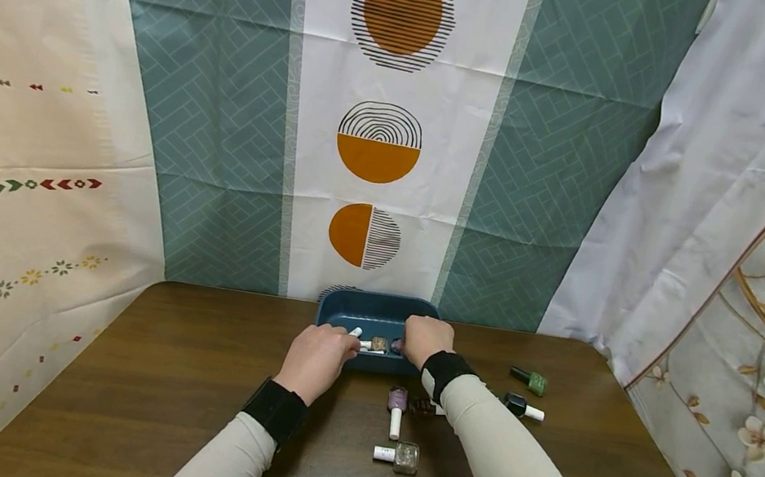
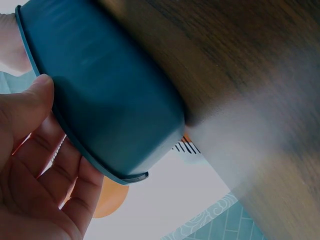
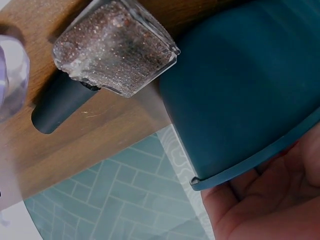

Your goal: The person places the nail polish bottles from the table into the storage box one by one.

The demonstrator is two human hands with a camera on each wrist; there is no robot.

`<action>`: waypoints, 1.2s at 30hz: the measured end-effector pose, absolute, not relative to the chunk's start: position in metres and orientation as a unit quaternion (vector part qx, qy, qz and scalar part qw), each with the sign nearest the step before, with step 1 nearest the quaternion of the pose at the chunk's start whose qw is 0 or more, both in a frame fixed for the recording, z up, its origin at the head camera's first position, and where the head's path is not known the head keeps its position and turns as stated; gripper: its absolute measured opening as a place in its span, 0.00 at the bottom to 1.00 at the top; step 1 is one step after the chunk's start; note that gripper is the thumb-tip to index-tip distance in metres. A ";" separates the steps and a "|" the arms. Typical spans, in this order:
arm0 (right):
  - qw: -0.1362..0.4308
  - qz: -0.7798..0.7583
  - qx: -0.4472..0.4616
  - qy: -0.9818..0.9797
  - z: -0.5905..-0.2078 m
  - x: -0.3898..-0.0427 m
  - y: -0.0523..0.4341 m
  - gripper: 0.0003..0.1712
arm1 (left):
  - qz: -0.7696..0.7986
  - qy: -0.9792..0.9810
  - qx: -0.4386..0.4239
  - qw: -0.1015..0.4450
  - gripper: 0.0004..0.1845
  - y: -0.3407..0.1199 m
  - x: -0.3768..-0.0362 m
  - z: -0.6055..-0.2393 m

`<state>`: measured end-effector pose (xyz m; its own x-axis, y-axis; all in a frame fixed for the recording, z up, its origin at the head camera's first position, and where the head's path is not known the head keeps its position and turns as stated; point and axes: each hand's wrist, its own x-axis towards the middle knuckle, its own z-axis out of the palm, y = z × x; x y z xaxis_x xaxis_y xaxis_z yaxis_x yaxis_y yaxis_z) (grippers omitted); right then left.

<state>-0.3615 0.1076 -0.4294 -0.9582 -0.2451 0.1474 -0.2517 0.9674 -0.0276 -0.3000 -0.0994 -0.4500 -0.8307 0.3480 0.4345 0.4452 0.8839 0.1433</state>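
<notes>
Currently both hands are at the near rim of the blue tray point(image 1: 378, 309), which stands at the far middle of the wooden table point(image 1: 148, 368), against the hanging curtain point(image 1: 383, 131). The left hand point(image 1: 316, 359) has its fingers curled over the tray's near-left edge; a white-capped bottle point(image 1: 357, 333) shows just at its fingertips, though I cannot tell whether it is pinched or merely touched. The right hand point(image 1: 425, 339) reaches over the near-right edge with fingers bent down into the tray, beside two small bottles point(image 1: 379, 344) lying inside; contact with them cannot be confirmed. Judged from this, the hands meet at the tray because that is where the bottles are gathered.

Several nail polish bottles lie loose on the table near the right forearm: a lilac bottle point(image 1: 397, 401), a glitter bottle point(image 1: 405, 457), a green bottle point(image 1: 536, 383) and a dark bottle point(image 1: 516, 404), all on their sides and apart from one another.

The head view alone gives this layout and both hands together. The left wrist view shows what it cannot: the tray's outer wall point(image 2: 110, 95) from low down, with the left thumb point(image 2: 25, 107) resting against the rim and the palm open beneath, fingers relaxed. The right wrist view shows the tray's rounded corner point(image 3: 245, 95) with the right palm point(image 3: 265, 210) under its lip, and a brown glitter bottle with a dark cap point(image 3: 115, 50) lying just beside the tray on the table.
</notes>
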 end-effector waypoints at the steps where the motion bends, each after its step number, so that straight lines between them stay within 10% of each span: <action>1: 0.071 0.023 0.125 -0.989 -0.429 -0.361 0.108 0.21 | -0.119 -0.949 -0.210 0.202 0.02 -0.099 -0.300 -0.450; 20: 0.063 0.031 0.140 -0.988 -0.425 -0.356 0.109 0.23 | -0.122 -0.948 -0.211 0.206 0.02 -0.099 -0.302 -0.452; 26: 0.079 0.048 0.146 -0.985 -0.430 -0.357 0.113 0.09 | -0.121 -0.949 -0.207 0.203 0.02 -0.100 -0.303 -0.451; 36: 0.103 0.067 0.147 -0.981 -0.437 -0.360 0.118 0.30 | -0.125 -0.954 -0.202 0.184 0.03 -0.099 -0.302 -0.449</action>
<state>-0.3595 0.1176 -0.4371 -0.9356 -0.2753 0.2211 -0.3027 0.9477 -0.1007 -0.3017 -0.0991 -0.4493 -0.8511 0.3387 0.4011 0.4304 0.8876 0.1638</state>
